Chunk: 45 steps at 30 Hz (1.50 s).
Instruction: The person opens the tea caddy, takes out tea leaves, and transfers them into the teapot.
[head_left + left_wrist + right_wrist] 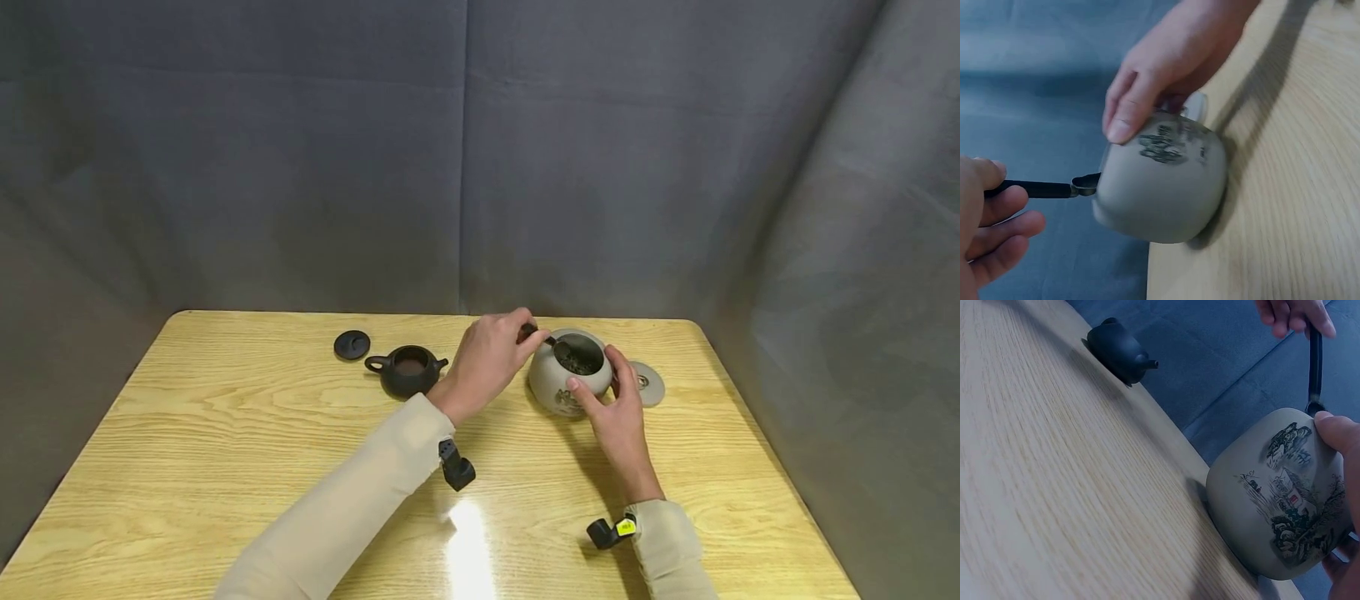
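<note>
Left hand: fingers curled, pinching the scoop by its black handle.
Scoop: head at the jar's mouth, near dark loose contents.
Right hand: spread wide, thumb and fingers gripping the jar near its rim.
Jar: on the table before me, right of the black teapot.
Grey lid: just beside the jar.

Lid partly hidden behind right grip; end of spoon handle hidden in left grip.
</note>
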Tool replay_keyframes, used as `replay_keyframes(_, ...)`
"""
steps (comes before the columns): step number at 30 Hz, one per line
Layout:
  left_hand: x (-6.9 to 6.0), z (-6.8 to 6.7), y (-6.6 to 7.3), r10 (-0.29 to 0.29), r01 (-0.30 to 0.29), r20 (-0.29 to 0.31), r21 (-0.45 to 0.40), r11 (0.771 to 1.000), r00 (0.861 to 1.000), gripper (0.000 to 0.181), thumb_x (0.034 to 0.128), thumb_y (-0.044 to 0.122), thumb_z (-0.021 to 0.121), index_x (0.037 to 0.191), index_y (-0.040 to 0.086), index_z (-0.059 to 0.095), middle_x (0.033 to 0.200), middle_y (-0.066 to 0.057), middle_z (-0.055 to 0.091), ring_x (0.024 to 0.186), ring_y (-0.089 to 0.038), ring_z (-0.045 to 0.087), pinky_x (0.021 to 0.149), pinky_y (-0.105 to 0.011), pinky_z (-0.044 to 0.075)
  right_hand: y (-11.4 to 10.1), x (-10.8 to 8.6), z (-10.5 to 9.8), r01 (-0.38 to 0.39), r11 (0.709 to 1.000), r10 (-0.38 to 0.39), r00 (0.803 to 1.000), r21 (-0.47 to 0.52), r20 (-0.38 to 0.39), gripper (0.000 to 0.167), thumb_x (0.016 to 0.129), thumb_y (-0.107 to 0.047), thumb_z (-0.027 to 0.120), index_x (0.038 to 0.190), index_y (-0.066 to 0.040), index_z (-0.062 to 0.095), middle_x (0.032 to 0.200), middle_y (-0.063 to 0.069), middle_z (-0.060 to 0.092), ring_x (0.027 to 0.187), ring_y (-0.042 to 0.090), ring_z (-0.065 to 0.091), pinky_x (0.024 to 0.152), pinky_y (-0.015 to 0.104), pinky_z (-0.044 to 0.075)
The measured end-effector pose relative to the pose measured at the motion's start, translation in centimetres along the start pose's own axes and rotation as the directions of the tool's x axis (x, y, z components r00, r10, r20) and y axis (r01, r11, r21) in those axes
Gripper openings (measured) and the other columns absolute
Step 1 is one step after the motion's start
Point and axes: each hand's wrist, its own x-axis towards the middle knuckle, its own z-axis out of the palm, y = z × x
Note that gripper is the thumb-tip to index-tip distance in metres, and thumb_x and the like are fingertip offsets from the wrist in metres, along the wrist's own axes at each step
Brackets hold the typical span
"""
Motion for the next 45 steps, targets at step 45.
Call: replay_keyframes(45,2.6,3.1,1.3,-0.032,-0.058,0.368,0.230,0.971,0.929,0.026,0.1081,0.034,0.065,0.098,0.012,0.074,0.080,0.000,0.072,0.064,-0.010,0.059,0.055,-0.025,0.040,0.4,-0.5,0.1,0.023,0.999,-0.022,1.000,0.033,-0.019,0.079,0.100,-0.026,0.077,0.166,-0.018,0.035,0.170,0.008,0.032,0.158,0.028,0.036,0.133,0.052,0.026)
